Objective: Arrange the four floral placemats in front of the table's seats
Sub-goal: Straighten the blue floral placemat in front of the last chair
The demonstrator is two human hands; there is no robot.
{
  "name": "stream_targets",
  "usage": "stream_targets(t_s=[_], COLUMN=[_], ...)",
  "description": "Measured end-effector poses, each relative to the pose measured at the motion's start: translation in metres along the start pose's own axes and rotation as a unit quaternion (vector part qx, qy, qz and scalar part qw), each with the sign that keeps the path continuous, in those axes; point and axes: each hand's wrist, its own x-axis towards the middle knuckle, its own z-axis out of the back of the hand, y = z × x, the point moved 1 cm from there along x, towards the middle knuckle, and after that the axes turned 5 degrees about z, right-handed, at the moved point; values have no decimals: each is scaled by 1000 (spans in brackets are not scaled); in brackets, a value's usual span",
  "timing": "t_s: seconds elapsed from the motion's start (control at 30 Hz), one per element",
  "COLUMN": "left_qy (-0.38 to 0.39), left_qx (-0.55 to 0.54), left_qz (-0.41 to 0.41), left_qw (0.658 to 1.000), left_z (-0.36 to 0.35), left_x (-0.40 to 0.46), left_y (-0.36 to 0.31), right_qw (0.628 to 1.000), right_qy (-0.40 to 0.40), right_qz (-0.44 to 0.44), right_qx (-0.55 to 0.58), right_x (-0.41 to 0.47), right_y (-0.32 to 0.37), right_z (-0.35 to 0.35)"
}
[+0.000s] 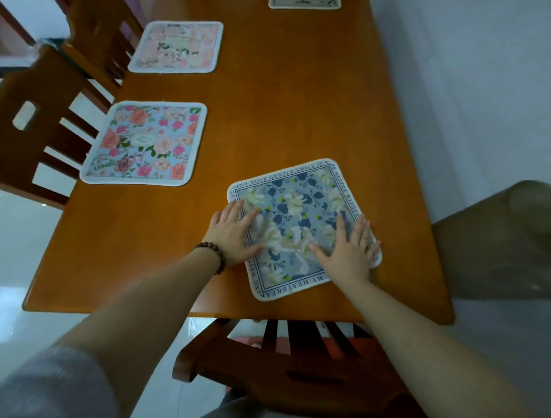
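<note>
Grip: both flat, nothing pinched. Left hand spread palm-down on the 9 o'clock edge of the blue placemat; right hand spread palm-down over its 3 o'clock corner, fingers straight. Beaded bracelet on left wrist.

Blue placemat lying near the 6 o'clock edge of the tabletop, in front of the near chair, rotated out of square with that edge.

Handling, judged: thin fabric, soft and light, limp if lifted by one corner; 3 o'clock corner looks slightly rumpled under the right palm. Likely slides readily on polished wood, so flat-palm pressure and a twist should suffice to square it. For lifting, pinch two opposite edges to avoid folding. Not fragile.

Other mats: bright rose placemat at 9 o'clock, pale pink placemat at 10 o'clock, each beside a side chair; fourth placemat at 12 o'clock, mostly cut off by frame.

Surface: glossy orange-brown wood, rounded corners. Room: pale tiled floor, olive-brown upholstered seat at 3 o'clock.
</note>
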Motion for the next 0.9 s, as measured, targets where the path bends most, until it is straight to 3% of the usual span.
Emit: stream_targets(t_s=[0.2, 0.33, 0.47, 0.9], left_qy=[30, 72, 105, -35], left_qx=[-8, -44, -69, -12], left_qz=[70, 113, 105, 53], left_qw=[997, 990, 986, 998], left_z=[9, 9, 12, -15], left_x=[56, 73, 78, -7], left_y=[0, 8, 14, 21], right_qw=[995, 994, 997, 993], right_qy=[32, 40, 40, 101], right_qz=[-74, -60, -38, 62], right_qx=[63, 78, 55, 6], right_x=[-43, -48, -38, 42], right_y=[17, 26, 16, -38], right_z=[-24, -34, -34, 18])
